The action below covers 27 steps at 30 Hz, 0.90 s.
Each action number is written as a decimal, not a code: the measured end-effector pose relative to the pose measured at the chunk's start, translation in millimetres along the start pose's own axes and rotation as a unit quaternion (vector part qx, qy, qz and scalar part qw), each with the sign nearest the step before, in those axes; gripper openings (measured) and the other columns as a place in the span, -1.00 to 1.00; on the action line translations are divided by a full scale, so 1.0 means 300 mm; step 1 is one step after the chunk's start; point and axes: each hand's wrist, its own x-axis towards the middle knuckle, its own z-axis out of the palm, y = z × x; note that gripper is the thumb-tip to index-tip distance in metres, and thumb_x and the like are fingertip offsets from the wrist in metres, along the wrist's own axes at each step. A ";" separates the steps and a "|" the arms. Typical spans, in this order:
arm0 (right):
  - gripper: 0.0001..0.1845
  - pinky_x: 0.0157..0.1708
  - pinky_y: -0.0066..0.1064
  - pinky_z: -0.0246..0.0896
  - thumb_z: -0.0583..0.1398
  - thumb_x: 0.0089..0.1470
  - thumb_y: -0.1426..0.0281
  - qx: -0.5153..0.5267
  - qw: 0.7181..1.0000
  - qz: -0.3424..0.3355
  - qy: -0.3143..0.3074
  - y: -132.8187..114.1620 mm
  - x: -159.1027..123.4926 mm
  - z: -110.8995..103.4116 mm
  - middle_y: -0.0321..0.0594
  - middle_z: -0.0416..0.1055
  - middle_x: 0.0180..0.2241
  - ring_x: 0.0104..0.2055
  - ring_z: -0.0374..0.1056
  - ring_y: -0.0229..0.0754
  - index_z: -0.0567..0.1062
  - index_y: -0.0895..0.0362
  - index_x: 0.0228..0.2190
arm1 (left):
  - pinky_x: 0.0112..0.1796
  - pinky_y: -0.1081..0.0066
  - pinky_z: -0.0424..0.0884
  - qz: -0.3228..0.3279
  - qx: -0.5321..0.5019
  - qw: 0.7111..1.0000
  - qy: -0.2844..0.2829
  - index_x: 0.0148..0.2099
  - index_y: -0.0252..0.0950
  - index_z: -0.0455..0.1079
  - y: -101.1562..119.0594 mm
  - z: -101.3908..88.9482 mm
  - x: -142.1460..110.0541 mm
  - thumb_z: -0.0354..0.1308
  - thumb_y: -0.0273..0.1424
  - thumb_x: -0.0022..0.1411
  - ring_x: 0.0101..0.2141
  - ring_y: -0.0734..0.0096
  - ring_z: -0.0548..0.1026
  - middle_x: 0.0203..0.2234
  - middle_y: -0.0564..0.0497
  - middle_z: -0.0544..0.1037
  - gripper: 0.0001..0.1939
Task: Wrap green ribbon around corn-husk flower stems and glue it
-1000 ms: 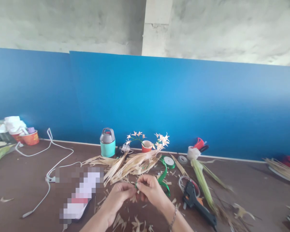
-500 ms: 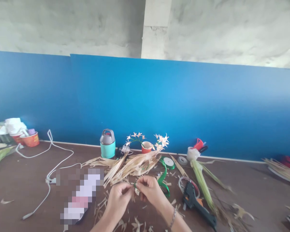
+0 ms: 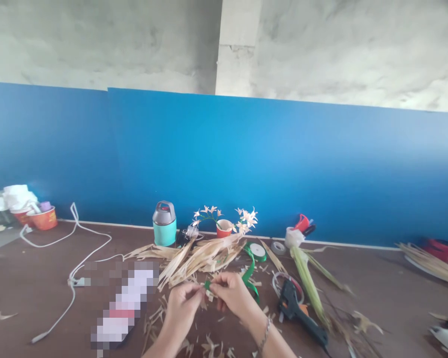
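Between my fingertips is a small piece of green ribbon [image 3: 207,285], with a pale bit of husk [image 3: 209,295] just below it. My left hand [image 3: 184,302] pinches the ribbon from the left, thumb against forefinger. From the other side my right hand [image 3: 232,294] grips it in a closed pinch; a bracelet circles that wrist. Beyond the hands lies a heap of dried corn husks [image 3: 205,258]. A green ribbon roll [image 3: 257,252] lies behind my right hand, its loose strip [image 3: 249,273] curling toward me. Husk scraps [image 3: 211,346] litter the table under my hands.
To the right lie a black glue gun [image 3: 300,311], a husk bundle [image 3: 309,286] and a tape roll [image 3: 278,247]. Pale husk flowers [image 3: 246,219] stand around a paper cup [image 3: 224,228], near a turquoise flask [image 3: 165,231]. A white cable [image 3: 74,268] and a blurred-out object [image 3: 125,311] lie left.
More of the green ribbon shows between my fingertips. Both hands keep their pinch in nearly the same place. The view has shifted slightly, so the background sits a little lower and further left.
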 end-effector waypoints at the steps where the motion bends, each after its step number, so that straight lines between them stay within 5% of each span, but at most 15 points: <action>1: -0.85 -0.77 -0.58 0.02 0.16 -0.13 0.34 -0.001 1.000 0.003 0.008 -0.005 -0.006 -0.009 -0.39 0.33 -0.69 -0.74 0.25 -0.35 0.41 0.19 -0.52 | -0.50 0.48 0.20 -0.005 0.001 1.000 -0.001 -0.59 -0.30 0.43 0.000 -0.001 -0.001 0.09 -0.27 0.02 -0.58 0.38 0.34 -0.70 0.08 0.43 -0.74; 4: -0.81 -0.72 -0.54 0.10 0.12 -0.07 0.37 -0.053 0.996 -0.014 0.064 -0.026 -0.048 -0.078 -0.25 0.46 -0.46 -0.64 0.37 -0.28 0.44 0.16 -0.36 | -0.47 0.47 0.22 -0.014 -0.002 1.000 -0.002 -0.62 -0.29 0.42 -0.005 -0.007 0.000 0.07 -0.25 0.03 -0.56 0.36 0.37 -0.68 0.06 0.47 -0.70; 6: -0.83 -0.52 -0.49 0.24 0.07 -0.06 0.48 -0.204 0.966 -0.064 0.143 -0.034 -0.096 -0.156 -0.18 0.47 -0.37 -0.43 0.44 -0.18 0.45 0.14 -0.40 | -0.45 0.46 0.23 -0.013 -0.001 1.000 -0.011 -0.61 -0.28 0.43 -0.008 -0.009 0.002 0.07 -0.22 0.03 -0.54 0.33 0.39 -0.66 0.05 0.49 -0.69; 9: -0.77 -0.29 -0.32 0.25 0.06 -0.09 0.57 -0.438 0.866 -0.005 0.242 -0.013 -0.183 -0.280 -0.05 0.44 -0.27 -0.20 0.40 -0.02 0.45 0.16 -0.36 | -0.45 0.46 0.22 -0.015 0.000 1.000 -0.024 -0.60 -0.28 0.45 -0.004 -0.008 0.000 0.07 -0.20 0.01 -0.55 0.33 0.38 -0.66 0.05 0.49 -0.69; 13: -0.66 -0.27 -0.12 0.23 0.04 -0.11 0.68 -0.594 0.745 0.144 0.268 0.080 -0.257 -0.366 0.16 0.39 -0.23 -0.13 0.36 0.16 0.43 0.30 -0.25 | -0.44 0.46 0.21 -0.028 -0.013 0.999 -0.022 -0.61 -0.29 0.44 0.011 -0.003 -0.011 0.09 -0.22 0.00 -0.56 0.37 0.36 -0.64 0.03 0.52 -0.70; 20: -0.64 -0.30 -0.13 0.23 -0.02 -0.02 0.68 -0.609 0.736 0.146 0.258 0.161 -0.254 -0.385 0.13 0.40 -0.24 -0.15 0.37 0.10 0.41 0.24 -0.20 | -0.49 0.47 0.18 -0.037 -0.028 0.999 -0.006 -0.62 -0.29 0.47 0.028 0.006 -0.023 0.10 -0.22 -0.03 -0.61 0.40 0.34 -0.70 0.04 0.49 -0.70; 25: -0.69 -0.17 0.11 0.11 0.05 -0.06 0.54 -0.573 0.740 0.096 0.339 0.119 -0.240 -0.451 0.12 0.39 -0.21 -0.07 0.28 0.23 0.39 0.23 -0.21 | -0.49 0.46 0.20 -0.028 -0.024 0.999 -0.017 -0.63 -0.29 0.46 0.014 0.005 -0.009 0.10 -0.22 -0.03 -0.61 0.38 0.36 -0.71 0.04 0.48 -0.70; 27: -0.70 -0.12 0.06 0.10 0.06 -0.07 0.49 -0.519 0.765 0.033 0.380 0.090 -0.228 -0.455 0.09 0.40 -0.21 -0.07 0.28 0.20 0.39 0.22 -0.22 | -0.47 0.46 0.22 -0.023 -0.032 0.999 -0.022 -0.61 -0.30 0.47 0.007 0.004 -0.002 0.09 -0.23 -0.02 -0.59 0.36 0.39 -0.71 0.03 0.49 -0.70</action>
